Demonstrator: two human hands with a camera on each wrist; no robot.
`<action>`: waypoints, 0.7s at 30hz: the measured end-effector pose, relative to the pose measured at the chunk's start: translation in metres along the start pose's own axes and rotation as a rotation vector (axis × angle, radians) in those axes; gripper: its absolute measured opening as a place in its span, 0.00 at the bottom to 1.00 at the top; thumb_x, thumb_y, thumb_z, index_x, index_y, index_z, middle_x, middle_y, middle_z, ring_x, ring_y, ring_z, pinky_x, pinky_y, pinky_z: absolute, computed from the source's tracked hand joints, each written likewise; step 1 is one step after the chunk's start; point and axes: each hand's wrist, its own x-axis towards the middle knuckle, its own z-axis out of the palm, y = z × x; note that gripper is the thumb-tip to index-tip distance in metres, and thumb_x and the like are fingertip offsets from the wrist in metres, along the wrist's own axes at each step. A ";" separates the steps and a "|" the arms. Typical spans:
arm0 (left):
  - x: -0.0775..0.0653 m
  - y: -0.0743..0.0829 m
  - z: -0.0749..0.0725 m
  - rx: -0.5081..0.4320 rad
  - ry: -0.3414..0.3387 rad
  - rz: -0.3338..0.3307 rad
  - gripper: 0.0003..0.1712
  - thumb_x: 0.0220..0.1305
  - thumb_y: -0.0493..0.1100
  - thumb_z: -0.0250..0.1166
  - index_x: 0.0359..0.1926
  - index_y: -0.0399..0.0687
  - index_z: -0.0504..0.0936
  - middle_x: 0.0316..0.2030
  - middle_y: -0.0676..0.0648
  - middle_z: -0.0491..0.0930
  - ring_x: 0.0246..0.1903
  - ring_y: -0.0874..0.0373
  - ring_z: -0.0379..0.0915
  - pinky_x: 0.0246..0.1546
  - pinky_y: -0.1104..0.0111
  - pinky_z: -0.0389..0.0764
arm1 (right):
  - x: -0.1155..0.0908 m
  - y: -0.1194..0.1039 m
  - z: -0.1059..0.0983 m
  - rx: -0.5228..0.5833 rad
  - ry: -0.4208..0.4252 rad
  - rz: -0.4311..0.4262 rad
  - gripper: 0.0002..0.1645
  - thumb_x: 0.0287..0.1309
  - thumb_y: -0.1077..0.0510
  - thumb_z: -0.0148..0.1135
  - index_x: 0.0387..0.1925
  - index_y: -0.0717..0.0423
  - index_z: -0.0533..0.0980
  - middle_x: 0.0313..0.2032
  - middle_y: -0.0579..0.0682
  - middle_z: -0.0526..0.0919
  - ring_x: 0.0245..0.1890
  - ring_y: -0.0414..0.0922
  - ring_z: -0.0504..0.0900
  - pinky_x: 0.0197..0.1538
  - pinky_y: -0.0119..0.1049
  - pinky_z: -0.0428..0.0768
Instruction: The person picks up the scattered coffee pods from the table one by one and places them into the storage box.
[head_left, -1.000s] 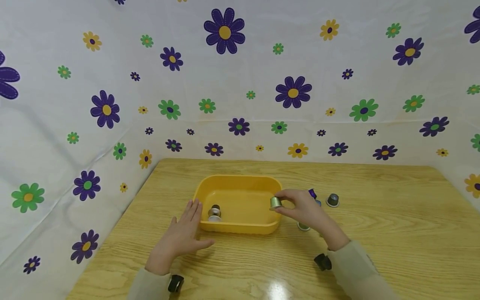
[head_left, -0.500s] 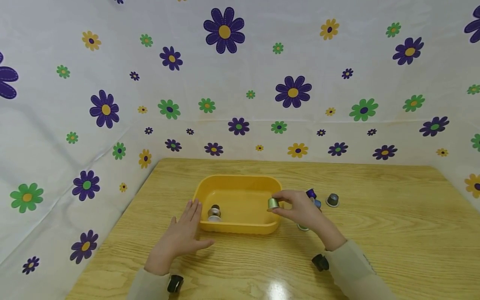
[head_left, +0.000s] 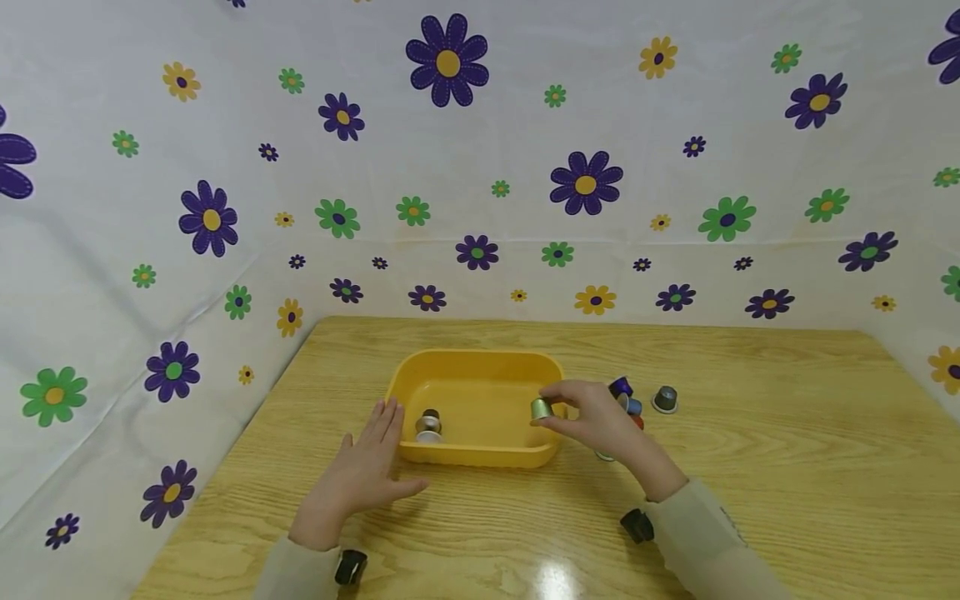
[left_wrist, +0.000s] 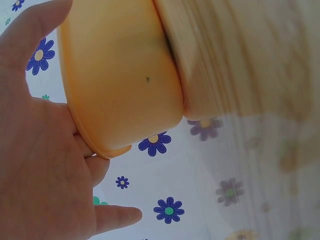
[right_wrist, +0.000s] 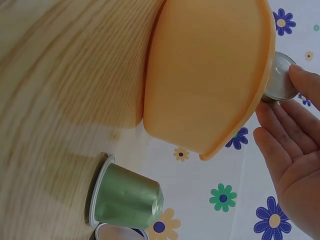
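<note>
One green capsule (head_left: 541,410) | narrow end up, axis slightly tilted | right hand (head_left: 597,417) pinching it | left hand (head_left: 363,473) spread against tray (head_left: 480,456)

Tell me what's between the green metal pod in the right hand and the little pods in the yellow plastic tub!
In the head view, only bare floor of the yellow tub lies between the green pod and the little pods.

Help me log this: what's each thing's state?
Yellow tray: upright, capsules inside
Held capsule: off the table
Left hand: straight-fingered, touching tray
Right hand: pinching that capsule
Green table capsule: standing, rim down
Dark capsule: likewise
Blue capsule: on its side
Red capsule: mostly hidden
Purple capsule: unclear
</note>
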 end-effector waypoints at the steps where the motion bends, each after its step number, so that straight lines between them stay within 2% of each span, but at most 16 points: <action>1: 0.000 0.000 0.000 0.001 0.002 0.002 0.59 0.49 0.66 0.60 0.66 0.33 0.42 0.66 0.36 0.40 0.65 0.44 0.30 0.49 0.35 0.49 | 0.000 0.000 0.000 -0.006 -0.001 -0.001 0.21 0.48 0.59 0.64 0.45 0.66 0.75 0.42 0.56 0.79 0.42 0.48 0.78 0.47 0.43 0.73; 7: 0.000 0.000 0.000 0.007 0.001 0.004 0.59 0.49 0.66 0.59 0.66 0.33 0.43 0.66 0.37 0.40 0.65 0.45 0.30 0.49 0.35 0.49 | 0.000 -0.002 0.000 -0.047 -0.005 0.018 0.21 0.49 0.59 0.63 0.46 0.65 0.75 0.42 0.57 0.79 0.43 0.49 0.78 0.46 0.43 0.73; 21: 0.000 0.003 -0.002 -0.012 -0.017 -0.020 0.59 0.49 0.64 0.61 0.66 0.33 0.42 0.66 0.36 0.39 0.65 0.45 0.30 0.50 0.36 0.48 | -0.005 -0.006 -0.006 -0.064 0.014 0.034 0.21 0.49 0.59 0.64 0.45 0.66 0.75 0.40 0.57 0.80 0.42 0.50 0.78 0.45 0.44 0.74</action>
